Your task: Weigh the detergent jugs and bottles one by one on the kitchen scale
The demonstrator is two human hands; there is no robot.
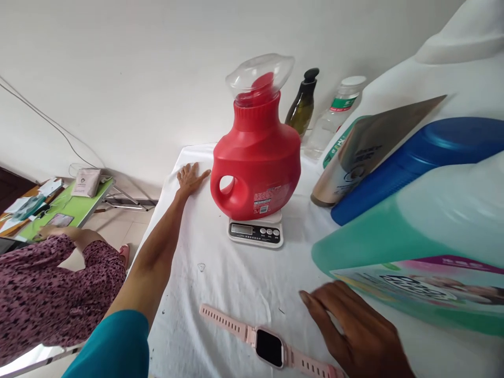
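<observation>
A red detergent jug [255,152] with a side handle stands upright on a small white digital scale [255,232]. Over its neck sits a clear plastic piece [262,76] with a red part inside. My left hand [190,178] lies flat on the white cloth, fingers spread, just left of the jug and apart from it. Loosely bent over the cloth at lower right, my right hand [358,331] shows a gap between thumb and fingers and nothing in them. It is beside a green bottle [354,247] and the strap of a pink smartwatch [270,346].
Behind the jug stand a dark pump bottle [302,102] and a clear bottle [328,121]. A brown tube [354,157], a blue bottle [409,163] and a large white container [433,73] crowd the right. At left, a person in patterned clothes [63,294] is beside a green table [84,202].
</observation>
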